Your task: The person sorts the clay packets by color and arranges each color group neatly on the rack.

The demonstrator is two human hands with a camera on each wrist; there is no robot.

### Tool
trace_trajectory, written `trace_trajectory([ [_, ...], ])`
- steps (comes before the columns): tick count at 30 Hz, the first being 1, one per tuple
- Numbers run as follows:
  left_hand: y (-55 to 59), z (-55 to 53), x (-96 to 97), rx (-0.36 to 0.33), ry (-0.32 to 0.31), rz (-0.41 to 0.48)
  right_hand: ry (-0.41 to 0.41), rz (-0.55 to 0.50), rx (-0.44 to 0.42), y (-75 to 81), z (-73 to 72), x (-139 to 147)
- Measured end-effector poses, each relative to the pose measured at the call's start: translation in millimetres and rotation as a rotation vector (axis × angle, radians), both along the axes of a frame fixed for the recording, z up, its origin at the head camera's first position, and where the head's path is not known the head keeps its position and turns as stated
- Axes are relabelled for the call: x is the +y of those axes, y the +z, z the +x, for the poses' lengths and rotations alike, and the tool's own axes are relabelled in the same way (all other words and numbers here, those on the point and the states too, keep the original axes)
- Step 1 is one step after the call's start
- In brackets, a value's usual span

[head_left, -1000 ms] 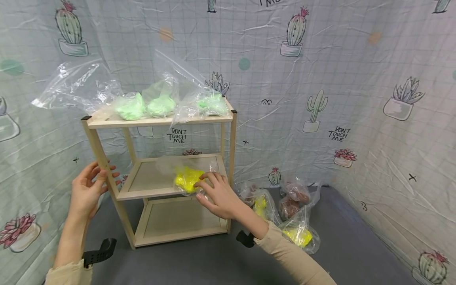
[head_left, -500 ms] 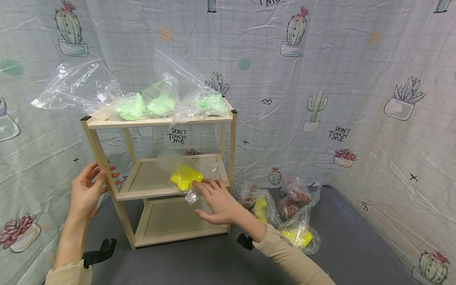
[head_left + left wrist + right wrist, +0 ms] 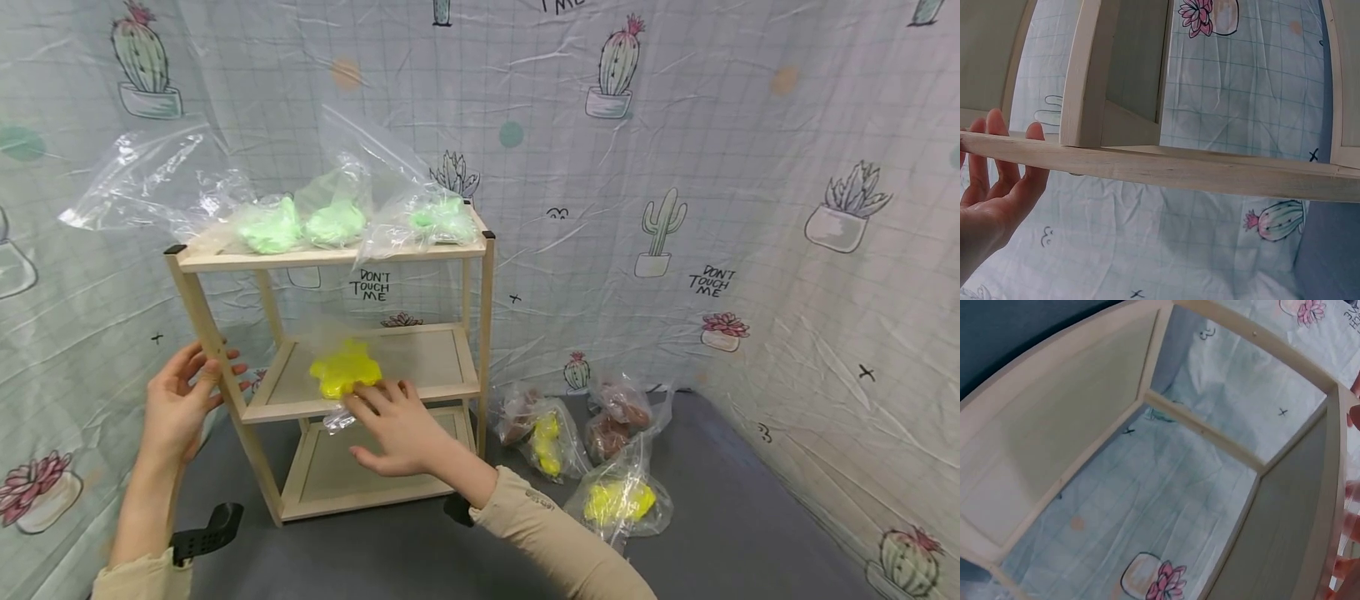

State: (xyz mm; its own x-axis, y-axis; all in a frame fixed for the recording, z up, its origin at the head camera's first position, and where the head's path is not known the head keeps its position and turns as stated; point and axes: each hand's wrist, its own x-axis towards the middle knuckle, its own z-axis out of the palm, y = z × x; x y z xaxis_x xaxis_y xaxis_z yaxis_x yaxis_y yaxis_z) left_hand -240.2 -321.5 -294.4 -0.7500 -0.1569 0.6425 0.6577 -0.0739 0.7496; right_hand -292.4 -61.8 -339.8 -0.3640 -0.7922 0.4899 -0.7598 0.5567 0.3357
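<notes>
In the head view, my left hand [image 3: 180, 396] grips the front left post [image 3: 206, 325] of a wooden shelf rack, thumb in front and fingers behind. The left wrist view shows these fingers [image 3: 1035, 150] on the far side of the post [image 3: 1210, 172]. On the middle shelf lies a clear zip bag holding a yellow lump [image 3: 343, 367], near the left side. My right hand [image 3: 405, 429] touches the bag's front right edge with fairly straight, spread fingers, thumb apart. A crumpled bag corner hangs over the shelf's front edge. Fingers at the right wrist view's edge are partly cut off.
Three bagged pale green lumps [image 3: 335, 223] lie along the top shelf [image 3: 337, 258]. The bottom shelf [image 3: 367, 467] is bare wood. Right of the rack, bags with yellow lumps [image 3: 618, 502] and brown lumps [image 3: 618, 421] lie on the grey tabletop [image 3: 720, 500]. Cactus-print cloth hangs around.
My right hand and the bag with the yellow lump have moved left along the middle shelf. My left hand has stayed on the post.
</notes>
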Motion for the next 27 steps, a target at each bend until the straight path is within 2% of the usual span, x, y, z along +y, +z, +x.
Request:
trace_trajectory([
  [7, -1.6, 2.0, -2.2, -0.005, -0.016, 0.034, -0.018, 0.015, 0.007, 1.5, 4.9, -23],
  [14, -2.1, 2.7, -1.7, -0.015, 0.010, 0.019, -0.045, 0.023, 0.051, 1.5, 8.2, -41],
  [21, 0.4, 1.7, -0.2, -0.016, -0.008, 0.029, -0.070, 0.061, -0.015, 2.5, 10.2, -43],
  [27, 1.5, 0.3, 0.6, -0.020, -0.009, 0.036, -0.015, 0.048, -0.054, 4.8, 11.0, -31],
])
